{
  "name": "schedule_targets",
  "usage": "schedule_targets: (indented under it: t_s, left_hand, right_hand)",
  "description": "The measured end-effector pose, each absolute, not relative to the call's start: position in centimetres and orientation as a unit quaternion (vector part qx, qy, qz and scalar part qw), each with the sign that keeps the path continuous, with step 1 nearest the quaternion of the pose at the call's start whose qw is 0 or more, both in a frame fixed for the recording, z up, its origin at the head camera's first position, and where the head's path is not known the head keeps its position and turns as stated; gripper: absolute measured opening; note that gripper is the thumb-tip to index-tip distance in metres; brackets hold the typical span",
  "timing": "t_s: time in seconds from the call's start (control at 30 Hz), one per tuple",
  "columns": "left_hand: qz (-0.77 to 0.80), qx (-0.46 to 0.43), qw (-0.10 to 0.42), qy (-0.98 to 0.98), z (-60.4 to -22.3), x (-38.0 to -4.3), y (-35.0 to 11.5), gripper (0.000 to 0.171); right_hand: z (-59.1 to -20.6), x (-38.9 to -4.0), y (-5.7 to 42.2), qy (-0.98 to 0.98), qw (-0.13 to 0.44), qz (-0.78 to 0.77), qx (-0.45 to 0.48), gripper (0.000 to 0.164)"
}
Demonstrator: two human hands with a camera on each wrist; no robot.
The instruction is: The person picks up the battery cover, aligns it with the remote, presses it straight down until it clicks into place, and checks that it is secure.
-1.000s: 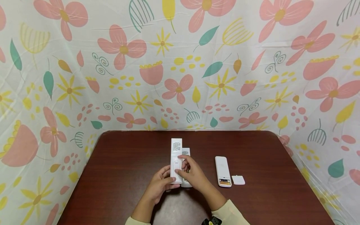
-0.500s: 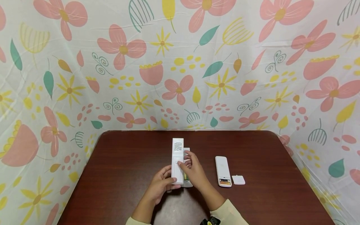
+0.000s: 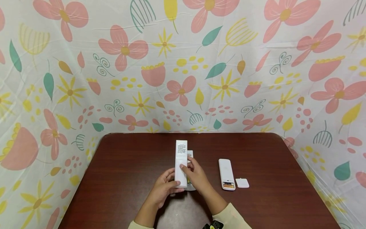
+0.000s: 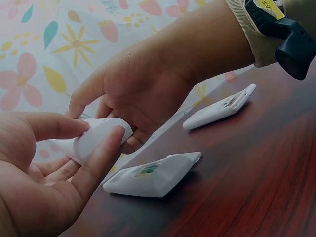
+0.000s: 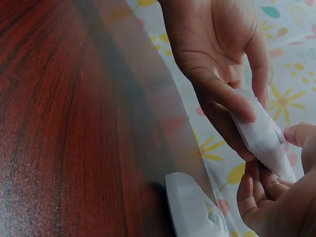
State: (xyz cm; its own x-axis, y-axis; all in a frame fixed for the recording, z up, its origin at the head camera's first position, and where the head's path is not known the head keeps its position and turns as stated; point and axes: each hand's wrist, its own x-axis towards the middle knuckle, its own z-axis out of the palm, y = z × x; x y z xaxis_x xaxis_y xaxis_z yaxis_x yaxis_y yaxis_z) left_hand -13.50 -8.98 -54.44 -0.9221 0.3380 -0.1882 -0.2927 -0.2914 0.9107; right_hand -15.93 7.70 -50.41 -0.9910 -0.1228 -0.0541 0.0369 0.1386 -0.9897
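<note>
Thumb work now: you're holding the long white remote [image 3: 180,163] back-side up above the tabletop [image 3: 120,178], your left hand [image 3: 164,188] gripping its near end, fingers curled under and thumb across the side. Your right hand [image 3: 197,178] is pinching the body from the right, thumb lying on the back panel about where a battery cover would sit. I'd judge the cover is what you're working, so keep the left grip firm and low and let the right thumb push along the length, not down.

Directly below, a second remote [image 3: 189,173] is lying with its battery bay open, touching nothing you're holding, though close under your knuckles. Further right, a third remote [image 3: 226,174] and its loose cover [image 3: 242,183] are lying just beside each other, well apart from your hands. Open room is lying left and toward you; the near edge is close to your wrists.
</note>
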Motion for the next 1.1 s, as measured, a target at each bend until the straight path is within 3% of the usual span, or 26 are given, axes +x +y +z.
schedule_targets:
  t_s: [0.23,1.1]
  left_hand:
    - [0.803,0.016,0.195,0.564,-54.6,-13.4,-8.9,0.068]
    - [0.801,0.018,0.194,0.566,-55.0,-13.4,-8.8,0.065]
  right_hand:
    - [-52.8,-16.8,8.0,0.737,0.076,-0.671,-0.020,0.044]
    - [-52.7,-16.7,8.1,0.726,0.083,-0.683,-0.017,0.037]
